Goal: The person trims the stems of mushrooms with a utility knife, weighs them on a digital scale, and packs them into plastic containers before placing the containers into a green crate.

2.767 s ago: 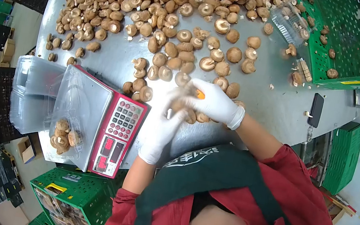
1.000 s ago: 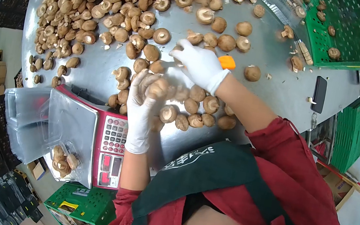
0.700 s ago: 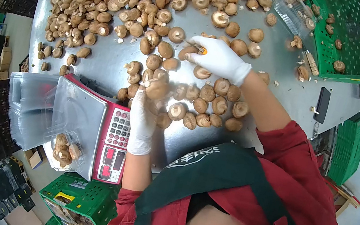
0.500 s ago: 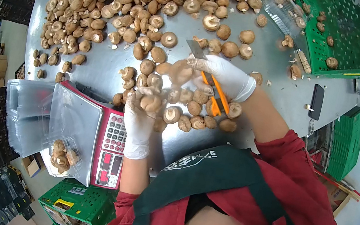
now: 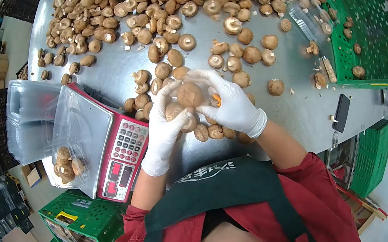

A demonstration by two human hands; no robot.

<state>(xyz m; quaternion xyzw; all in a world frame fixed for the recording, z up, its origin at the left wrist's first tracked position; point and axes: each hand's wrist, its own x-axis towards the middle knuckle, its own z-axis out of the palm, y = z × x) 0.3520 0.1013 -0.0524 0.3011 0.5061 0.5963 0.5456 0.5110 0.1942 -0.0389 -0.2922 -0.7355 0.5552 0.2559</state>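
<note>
Mushrooms (image 5: 137, 2) all over the table (image 5: 291, 71), a huge heap, and only a handful sitting in the clear tray (image 5: 64, 163) on the red scale (image 5: 126, 150). I'd say most of the pile is yet to be handled. Both gloved hands meet just in front of the scale. The left hand (image 5: 167, 126) reaches up with fingers closed round one mushroom (image 5: 190, 94), and the right hand (image 5: 230, 104) curls over its cap. An orange knife (image 5: 216, 100) is tucked in that palm, barely showing.

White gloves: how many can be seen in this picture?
2. One is on the left hand, holding a mushroom; the other is on the right hand, over the same mushroom. No other glove shows; none seems hidden.
</note>
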